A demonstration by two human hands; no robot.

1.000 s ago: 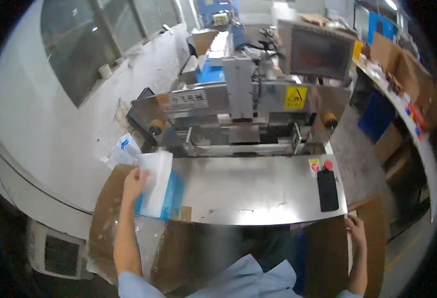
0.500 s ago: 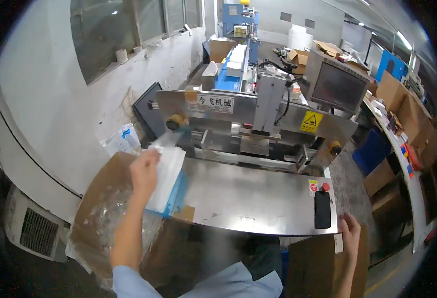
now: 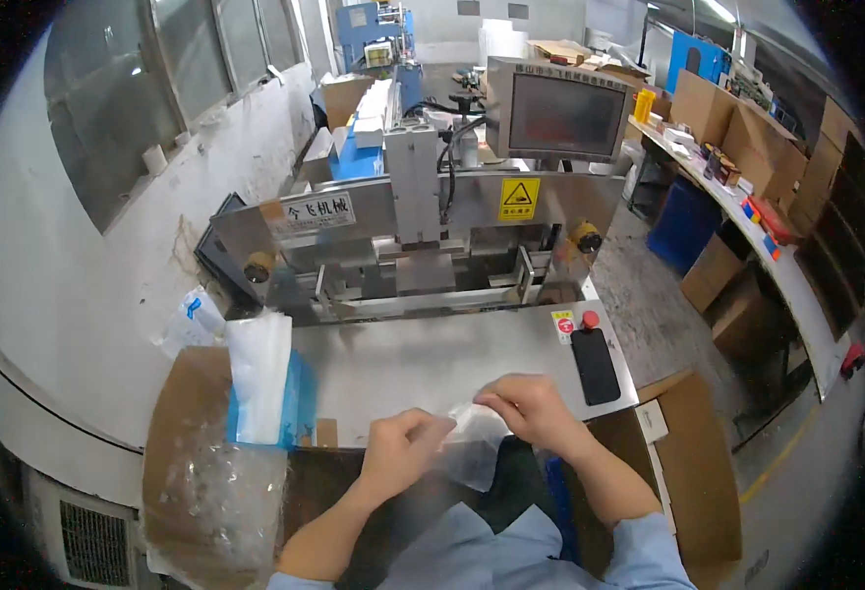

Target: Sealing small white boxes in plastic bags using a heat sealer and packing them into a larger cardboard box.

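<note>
I see a scuffed white wall [image 3: 79, 295] on my left, with windows [image 3: 108, 88] set into it. To my right a long table [image 3: 796, 310] runs above grey floor [image 3: 624, 241], under a lit ceiling lamp [image 3: 719, 11].

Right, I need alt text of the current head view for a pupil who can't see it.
A person's left hand and right hand hold thin clear plastic at the front edge of a metal worktable. A black phone lies to the right; a blue box with white sheets stands left.
</note>
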